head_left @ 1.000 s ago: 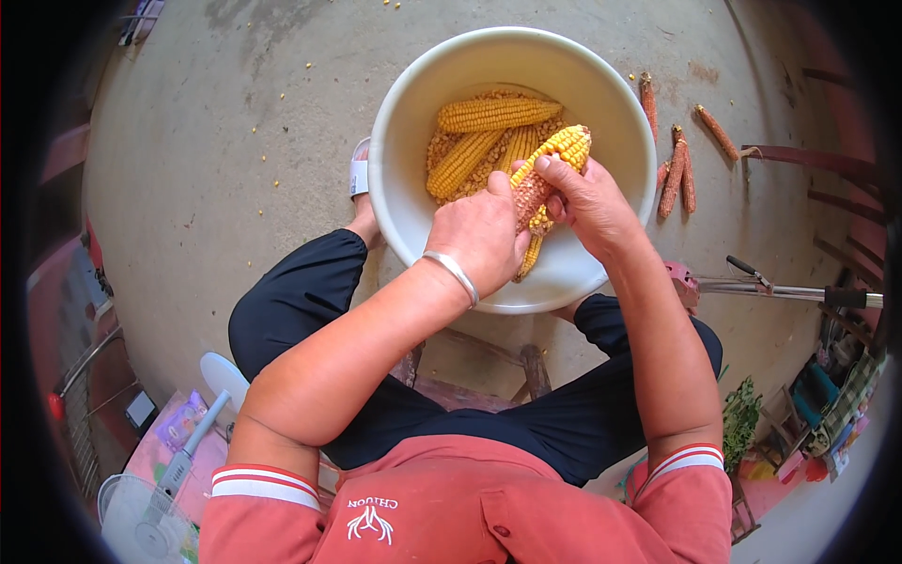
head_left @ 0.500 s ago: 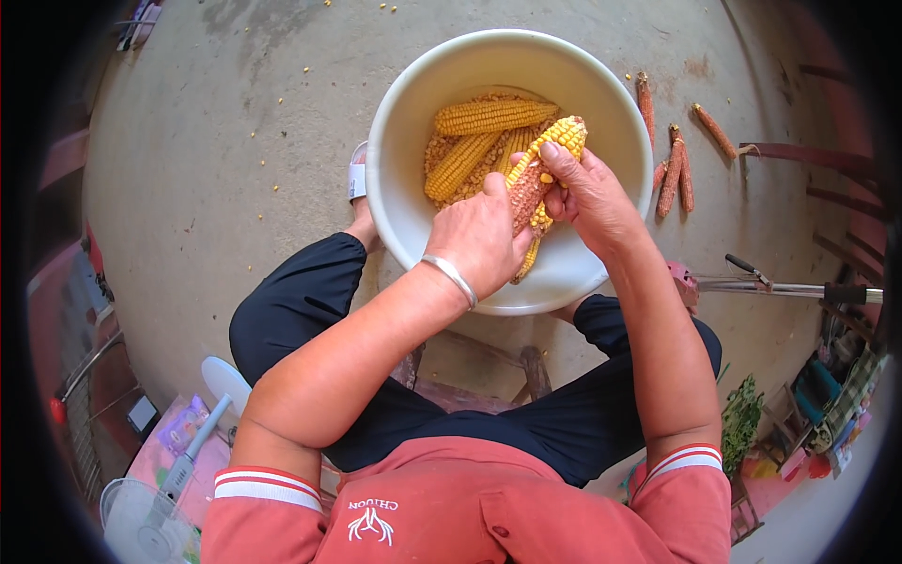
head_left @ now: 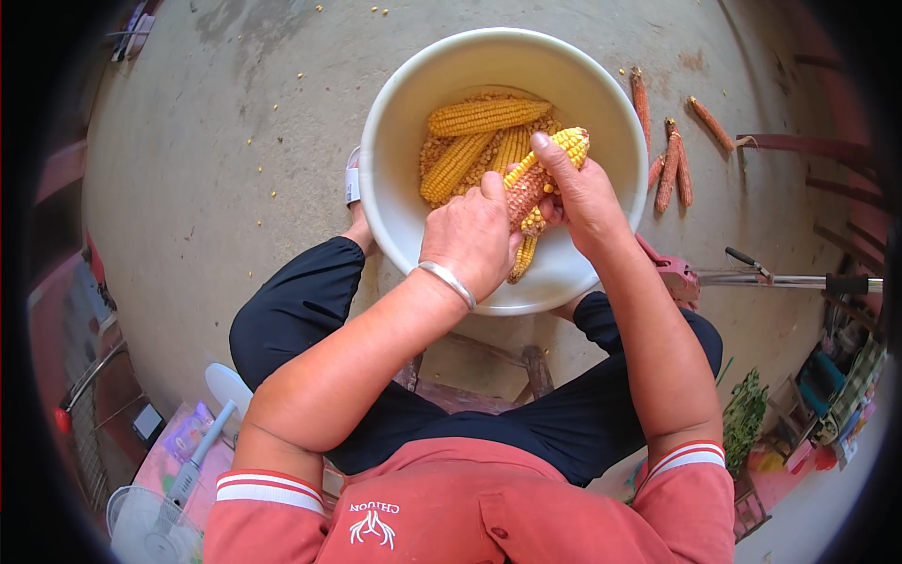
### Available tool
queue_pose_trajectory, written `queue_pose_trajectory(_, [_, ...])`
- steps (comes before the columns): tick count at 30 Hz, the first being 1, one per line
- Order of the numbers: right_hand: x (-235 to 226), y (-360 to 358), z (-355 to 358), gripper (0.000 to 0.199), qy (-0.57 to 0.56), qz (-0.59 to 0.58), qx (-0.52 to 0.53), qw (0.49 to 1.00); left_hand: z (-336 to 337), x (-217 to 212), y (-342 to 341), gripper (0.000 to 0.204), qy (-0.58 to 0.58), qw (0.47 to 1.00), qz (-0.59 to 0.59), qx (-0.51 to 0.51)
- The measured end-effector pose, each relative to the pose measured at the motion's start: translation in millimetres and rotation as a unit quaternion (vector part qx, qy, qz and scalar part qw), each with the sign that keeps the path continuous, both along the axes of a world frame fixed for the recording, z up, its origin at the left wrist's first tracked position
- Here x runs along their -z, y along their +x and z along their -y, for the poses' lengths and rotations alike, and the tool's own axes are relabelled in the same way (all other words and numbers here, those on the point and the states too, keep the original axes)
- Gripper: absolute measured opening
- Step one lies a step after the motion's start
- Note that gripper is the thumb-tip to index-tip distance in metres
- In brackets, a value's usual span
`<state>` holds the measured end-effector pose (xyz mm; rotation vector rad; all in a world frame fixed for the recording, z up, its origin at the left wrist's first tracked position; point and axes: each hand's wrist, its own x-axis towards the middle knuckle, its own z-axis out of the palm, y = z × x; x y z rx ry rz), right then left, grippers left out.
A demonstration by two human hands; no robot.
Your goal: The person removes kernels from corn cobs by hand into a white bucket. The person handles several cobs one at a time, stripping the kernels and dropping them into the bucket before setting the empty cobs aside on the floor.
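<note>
Both my hands grip one corn cob [head_left: 528,195] over a large pale tub [head_left: 399,103]. Its near part is stripped to the reddish core, while yellow kernels still cover the far end. My left hand [head_left: 467,230] is closed around the near end, a silver bangle at its wrist. Further up the cob, my right hand [head_left: 584,195] has its thumb pressed along the kernels and its fingers curled underneath. Inside the tub, several whole yellow ears [head_left: 489,116] lie on loose kernels [head_left: 434,155]. Part of the tub's contents is hidden beneath my hands.
Several stripped cobs [head_left: 669,169] lie on the concrete floor [head_left: 207,141] to the tub's right, and stray kernels dot the left side. A metal pole with a pink joint [head_left: 676,274] stands right of my knee. A pale blue racket-shaped thing [head_left: 225,387] and a clear fan-like disc [head_left: 141,526] are lower left.
My right thumb has shifted slightly up and left along the cob. The cob remains in both hands, and the whole view has moved a little.
</note>
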<state>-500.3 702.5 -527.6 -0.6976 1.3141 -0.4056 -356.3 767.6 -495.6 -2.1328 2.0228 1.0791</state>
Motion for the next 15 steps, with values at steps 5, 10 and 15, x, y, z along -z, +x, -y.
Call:
queue_pose_trajectory(5, [-1.5, -7.8, 3.5, 0.033, -0.03, -0.031, -0.066, 0.997, 5.4, -3.2, 0.0, 0.044, 0.049, 0.999, -0.02, 0.002])
queue_pose_trajectory(10, [5.2, -7.9, 1.2, 0.027, -0.043, 0.03, -0.044, 0.998, 6.0, 2.1, 7.4, 0.045, 0.062, 0.997, -0.038, 0.0])
queue_pose_trajectory(15, [-2.3, -7.1, 7.6, 0.038, 0.015, 0.185, 0.069, 0.98, 7.4, 0.9, 7.7, 0.045, 0.035, 0.993, -0.105, -0.037])
